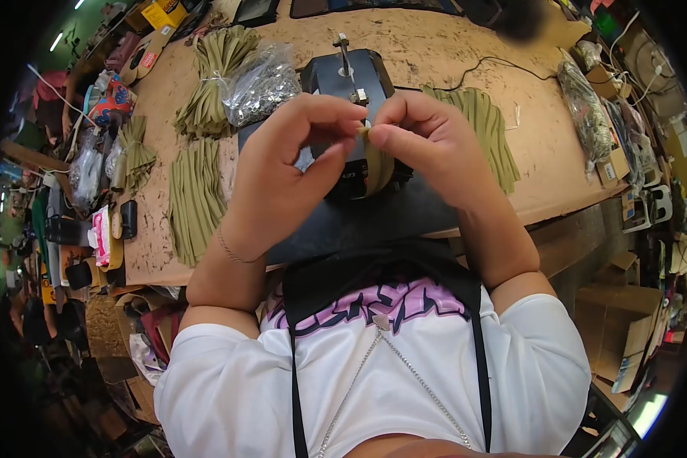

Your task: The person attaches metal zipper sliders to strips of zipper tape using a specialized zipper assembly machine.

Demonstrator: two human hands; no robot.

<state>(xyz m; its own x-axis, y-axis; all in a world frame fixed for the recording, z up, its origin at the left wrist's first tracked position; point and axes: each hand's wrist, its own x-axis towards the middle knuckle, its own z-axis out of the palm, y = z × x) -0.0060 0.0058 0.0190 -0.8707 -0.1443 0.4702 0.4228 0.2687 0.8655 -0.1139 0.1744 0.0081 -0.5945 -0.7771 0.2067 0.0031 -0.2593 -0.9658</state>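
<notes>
Both hands are raised over a dark machine [327, 76] on the table. My left hand [301, 145] curves with its thumb and fingertips near the end of an olive strap [378, 169]; whether they grip it is hard to tell. My right hand [424, 133] pinches the strap's end between thumb and forefinger. The strap hangs down in front of the machine. Left of the machine lies a clear bag of small metal parts [263, 85], beside a tied bundle of olive straps [214, 76]. More flat straps [195, 191] lie nearer, and others [485, 126] lie to the right.
The worn wooden table [542, 168] carries a black cable [504, 61] at the back right. A wrapped plastic bundle [585, 107] lies at the right edge. Small items, including a black case [129, 219], sit at the left edge. Cardboard boxes [614, 320] stand below right.
</notes>
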